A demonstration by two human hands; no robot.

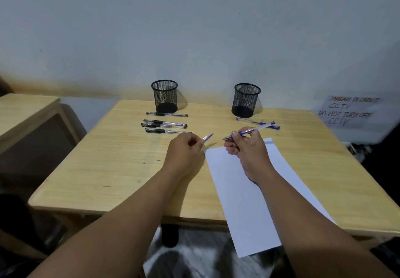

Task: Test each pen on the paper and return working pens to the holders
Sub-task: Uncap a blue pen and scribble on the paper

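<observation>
Pale wood table (121, 165) carries a white paper (249, 202) at the near right. The right hand (246, 147) pinches an uncapped blue pen (249, 132) above the paper's far edge; the left hand (184, 150) grips its cap (208, 137). Four black pens (165, 124) lie near the left holder (165, 95), another blue pen (257, 123) by the right holder (246, 100).

Two black wire-mesh cylindrical pen holders (164, 96) (246, 100) stand at the far edge of the light wooden bench (108, 169). Four clear black-ink pens (166, 114) (165, 122) (163, 125) (165, 131) lie there. Two clear blue-ink pens are visible: one (257, 123) lying, one (249, 132) held. One detached blue pen cap (208, 137). One white paper sheet (249, 191).
</observation>
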